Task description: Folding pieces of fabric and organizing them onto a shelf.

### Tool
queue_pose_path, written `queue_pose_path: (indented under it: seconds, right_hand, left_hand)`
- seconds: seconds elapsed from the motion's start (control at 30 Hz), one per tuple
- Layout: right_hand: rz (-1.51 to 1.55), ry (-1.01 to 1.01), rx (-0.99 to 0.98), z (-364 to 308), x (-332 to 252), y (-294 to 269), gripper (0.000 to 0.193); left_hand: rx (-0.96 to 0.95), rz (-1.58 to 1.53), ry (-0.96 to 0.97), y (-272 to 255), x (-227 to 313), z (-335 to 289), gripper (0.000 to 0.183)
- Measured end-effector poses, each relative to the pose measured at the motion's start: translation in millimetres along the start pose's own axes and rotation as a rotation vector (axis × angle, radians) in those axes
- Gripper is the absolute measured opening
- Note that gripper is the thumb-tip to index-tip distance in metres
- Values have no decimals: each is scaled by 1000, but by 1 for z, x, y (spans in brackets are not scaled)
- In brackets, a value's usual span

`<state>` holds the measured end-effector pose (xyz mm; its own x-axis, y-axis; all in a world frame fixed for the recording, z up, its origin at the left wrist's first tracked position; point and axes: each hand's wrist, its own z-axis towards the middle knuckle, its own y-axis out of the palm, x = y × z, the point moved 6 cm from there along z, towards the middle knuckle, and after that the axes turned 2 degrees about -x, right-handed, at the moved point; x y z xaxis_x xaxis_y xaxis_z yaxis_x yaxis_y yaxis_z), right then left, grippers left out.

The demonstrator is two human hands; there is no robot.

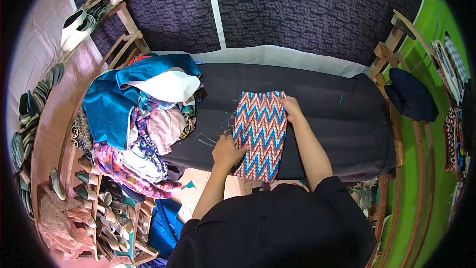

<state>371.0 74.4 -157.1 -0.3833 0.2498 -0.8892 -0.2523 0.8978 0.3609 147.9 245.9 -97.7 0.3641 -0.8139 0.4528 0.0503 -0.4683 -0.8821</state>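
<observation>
A piece of zigzag-patterned cloth [260,136] in blue, red, white and tan lies on a black padded surface, its top edge slightly gathered. My right hand [291,108] is closed on its upper right edge, with the fingertips at the corner. Lower on the opposite side, my left hand [228,153] grips the left edge, its thumb over the cloth. Loose threads [207,140] trail beside the left fingers, with a small red bit near them that I cannot make out. The cloth's lower end reaches the near edge of the black surface.
The black-covered bench [337,119] fills the middle. A heap of garments [111,109], blue, white and floral, covers its left end. Shoe forms [106,218] crowd a rack at lower left. A dark folded cloth [410,94] hangs by the green wall at right.
</observation>
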Motion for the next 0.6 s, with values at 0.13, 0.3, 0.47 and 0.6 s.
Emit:
queue_pose_path:
  seconds: [0.13, 0.3, 0.47, 0.6]
  right_hand:
    - [125, -149, 5, -16, -18, 17, 19]
    - [212, -296, -204, -59, -67, 46, 18]
    - [191, -431, -222, -120, -112, 70, 18]
    - [275, -455, -149, -174, -148, 55, 20]
  left_hand:
    - [120, -19, 38, 0, -7, 2, 64]
    - [-3, 29, 102, -2, -4, 16, 52]
    - [-159, -450, 210, 22, 5, 23, 34]
    - [-371, -1177, 427, 21, 46, -5, 48]
